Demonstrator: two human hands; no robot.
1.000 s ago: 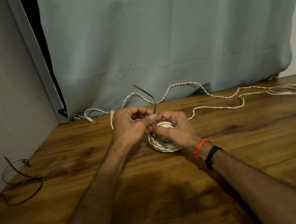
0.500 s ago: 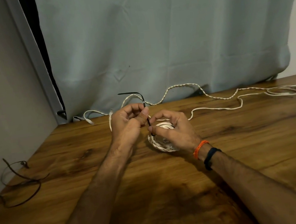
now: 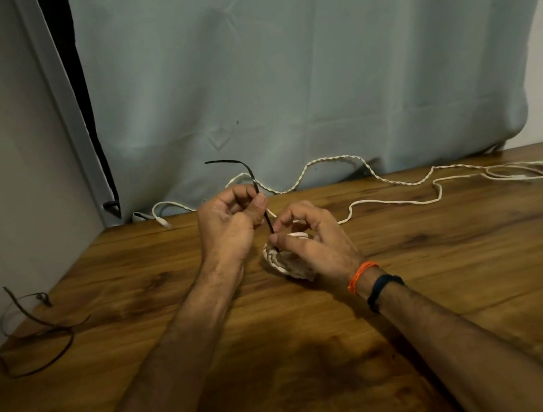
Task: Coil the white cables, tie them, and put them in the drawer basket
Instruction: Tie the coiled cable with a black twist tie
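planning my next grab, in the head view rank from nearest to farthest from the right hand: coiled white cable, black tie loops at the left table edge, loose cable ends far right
1. coiled white cable, under the right hand.
2. loose cable ends, far right.
3. black tie loops, left table edge.

A grey curtain (image 3: 279, 66) hangs behind the wooden table (image 3: 446, 286).

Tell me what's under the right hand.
Under the right hand a white coil lies on the table. A black tie, pinched by both hands, runs down into it. The coil's far side and the tie's lower end are covered.
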